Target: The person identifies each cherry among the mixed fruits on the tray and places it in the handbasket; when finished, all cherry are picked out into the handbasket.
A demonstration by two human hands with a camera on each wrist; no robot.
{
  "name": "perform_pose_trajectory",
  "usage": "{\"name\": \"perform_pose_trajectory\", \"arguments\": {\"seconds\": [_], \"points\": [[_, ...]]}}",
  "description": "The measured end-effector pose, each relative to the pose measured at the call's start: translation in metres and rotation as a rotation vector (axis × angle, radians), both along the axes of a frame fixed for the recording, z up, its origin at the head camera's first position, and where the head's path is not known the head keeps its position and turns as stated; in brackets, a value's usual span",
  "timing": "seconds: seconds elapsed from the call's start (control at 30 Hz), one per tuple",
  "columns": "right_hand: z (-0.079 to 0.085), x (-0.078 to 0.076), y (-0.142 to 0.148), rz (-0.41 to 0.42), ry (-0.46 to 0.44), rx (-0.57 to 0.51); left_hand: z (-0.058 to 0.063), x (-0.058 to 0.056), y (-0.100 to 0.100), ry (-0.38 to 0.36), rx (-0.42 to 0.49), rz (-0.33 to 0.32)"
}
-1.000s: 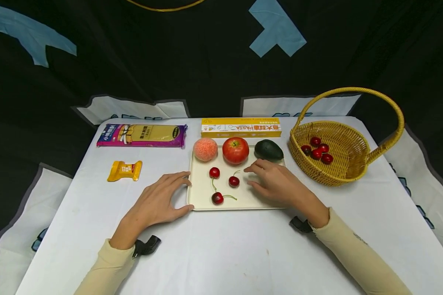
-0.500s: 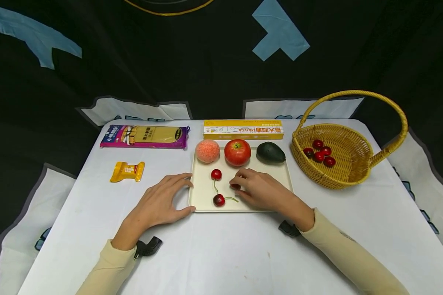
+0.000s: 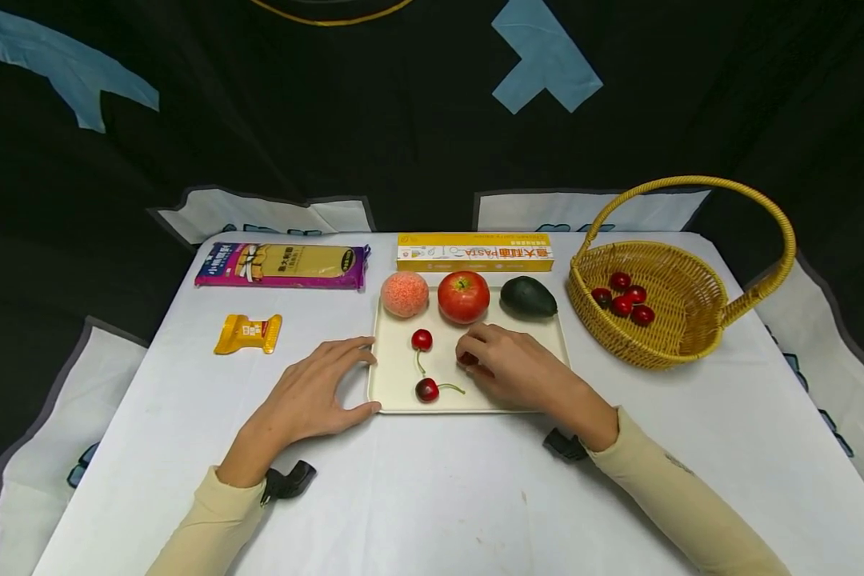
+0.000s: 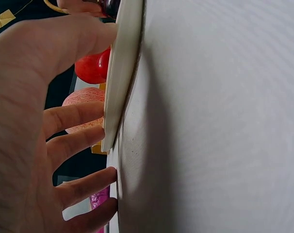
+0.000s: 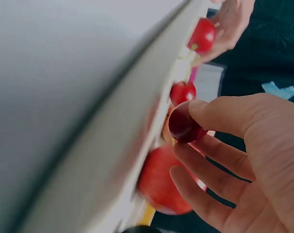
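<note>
Pinch the cherry [image 5: 183,124] lightly on opposite sides, since its rounded skin is likely to slip; the right hand's [image 3: 514,364] thumb and fingers are clamped on it above the cream tray [image 3: 396,376]. The cherry is glossy and dark red, its stem not visible. Right of two stemmed cherries [image 3: 427,390], it may or may not touch the tray, whose left edge the left hand [image 3: 306,392] touches, fingers apart.
</note>
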State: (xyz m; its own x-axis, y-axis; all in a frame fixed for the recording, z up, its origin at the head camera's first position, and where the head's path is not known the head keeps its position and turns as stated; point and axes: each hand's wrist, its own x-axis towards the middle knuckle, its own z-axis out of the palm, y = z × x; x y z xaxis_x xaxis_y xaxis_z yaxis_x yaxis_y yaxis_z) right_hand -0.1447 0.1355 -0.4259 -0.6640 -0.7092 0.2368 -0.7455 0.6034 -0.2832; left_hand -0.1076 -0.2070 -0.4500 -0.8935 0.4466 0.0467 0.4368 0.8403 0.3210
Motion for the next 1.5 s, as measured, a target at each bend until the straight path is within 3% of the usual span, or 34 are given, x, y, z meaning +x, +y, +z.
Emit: {"name": "perform_pose_trajectory", "arguments": {"seconds": [0.4, 0.63, 0.77, 1.1, 1.3, 1.5], "points": [[0.032, -0.02, 0.044, -0.132, 0.107, -0.066, -0.003, 0.0, 0.0, 0.012, 0.002, -0.005], [0.048, -0.032, 0.082, -0.309, 0.064, -0.081, -0.001, 0.0, 0.0, 0.006, 0.002, -0.005], [0.054, -0.037, 0.103, -0.37, 0.038, -0.121, -0.001, 0.0, -0.001, 0.0, 0.001, -0.004], [0.046, -0.052, 0.141, -0.489, 0.034, -0.099, -0.002, -0.001, 0.0, 0.003, -0.001, -0.007], [0.039, -0.057, 0.153, -0.575, -0.034, -0.045, -0.002, 0.0, -0.001, 0.008, 0.0, -0.003], [0.029, -0.063, 0.164, -0.604, -0.076, -0.033, -0.002, 0.0, 0.0, 0.005, 0.002, -0.001]]}}
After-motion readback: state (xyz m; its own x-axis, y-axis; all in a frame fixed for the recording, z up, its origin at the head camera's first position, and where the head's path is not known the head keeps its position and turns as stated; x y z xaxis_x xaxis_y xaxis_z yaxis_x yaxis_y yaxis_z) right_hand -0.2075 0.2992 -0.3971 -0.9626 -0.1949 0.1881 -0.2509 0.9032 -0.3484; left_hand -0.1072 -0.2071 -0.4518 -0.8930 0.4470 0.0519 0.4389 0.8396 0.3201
